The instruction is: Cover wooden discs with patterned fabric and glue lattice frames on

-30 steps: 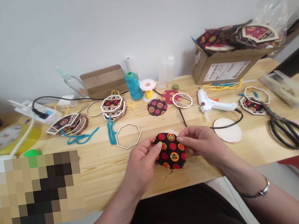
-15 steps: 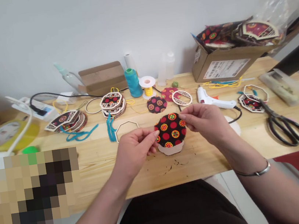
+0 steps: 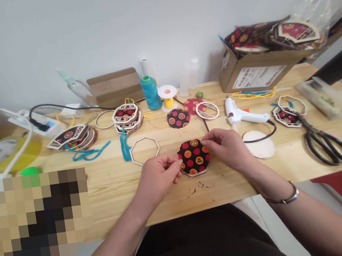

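A black fabric piece [image 3: 193,157] with red and orange flower circles lies over a pale octagonal backing, whose rim shows only along the lower edge. My left hand [image 3: 161,174] pinches the fabric's left edge between thumb and fingers. At its upper right edge, my right hand [image 3: 226,147] pinches it the same way. A thin wooden octagon frame [image 3: 131,152] lies just beyond my left hand. Near my right hand are a white glue gun [image 3: 245,114] and a pale round disc [image 3: 263,149] crossed by its cord.
Black-handled scissors [image 3: 328,146] lie at the right. Behind stand a teal thread cone [image 3: 150,92], a yellow thread spool [image 3: 168,98] and a filled cardboard box [image 3: 255,71]. Stacked ornaments [image 3: 128,119] sit left of centre. Dark scraps [image 3: 195,190] lie near the table edge.
The fabric has come down toward me and now covers most of the backing, which stuck out well below it before. Both hands moved down with it, keeping their pinch.
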